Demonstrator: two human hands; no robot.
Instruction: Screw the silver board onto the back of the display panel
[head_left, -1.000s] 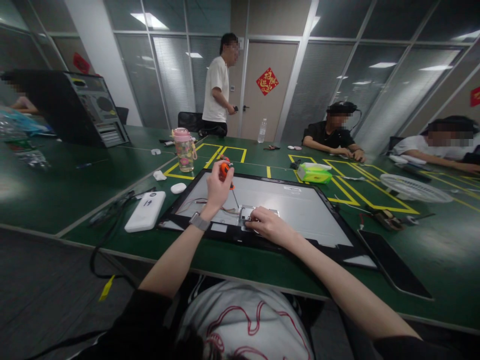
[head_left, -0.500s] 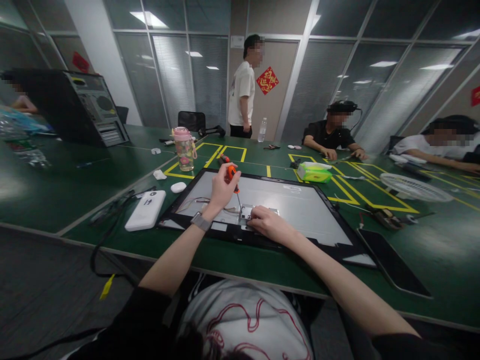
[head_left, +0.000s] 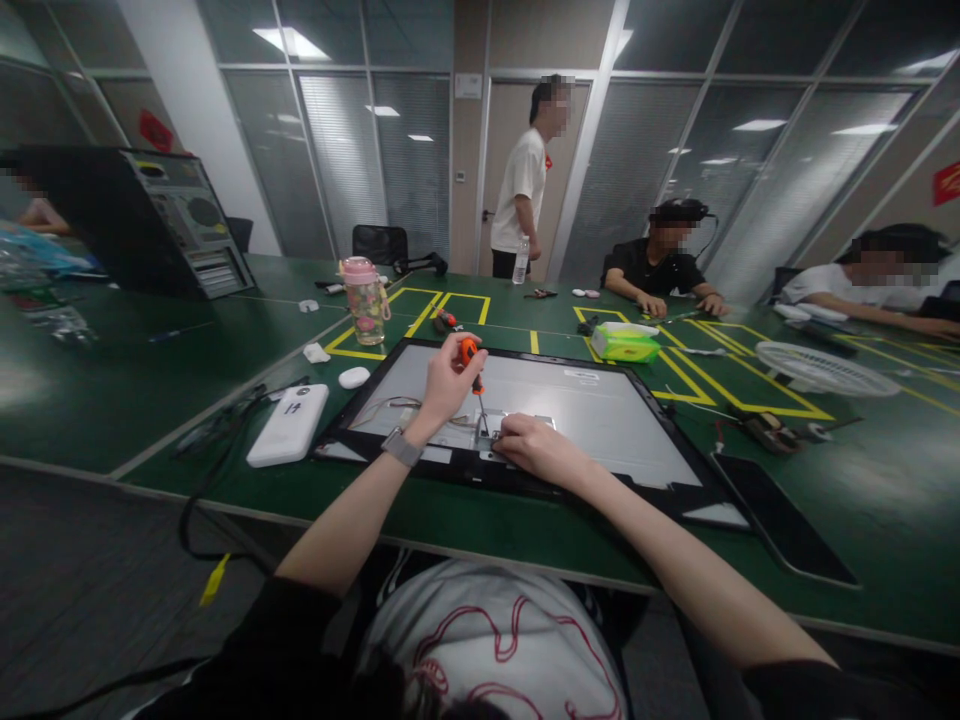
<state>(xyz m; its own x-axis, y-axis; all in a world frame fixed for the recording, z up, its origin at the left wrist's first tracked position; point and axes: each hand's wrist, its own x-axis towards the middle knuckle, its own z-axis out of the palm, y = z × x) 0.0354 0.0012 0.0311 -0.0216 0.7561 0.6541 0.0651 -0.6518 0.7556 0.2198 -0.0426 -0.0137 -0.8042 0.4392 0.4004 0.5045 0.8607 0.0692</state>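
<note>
My left hand is wrapped round the orange handle of a screwdriver, whose thin shaft slopes down to a small metal plate. That plate sits near the front edge of a flat display panel with a silver back and a black frame. My right hand rests on the plate's right part, fingers bent and pressed together near the screwdriver tip. Whatever lies under those fingertips is hidden. Thin cables run across the panel left of the plate.
A white power bank and a white oval case lie left of the panel. Behind stand a pink-lidded bottle and a green packet. A black phone-like slab lies right. A computer tower and several people are beyond.
My left hand and the screwdriver have shifted slightly right, with the handle tilted a little differently. My right hand stays on the plate. The standing person has moved right.
</note>
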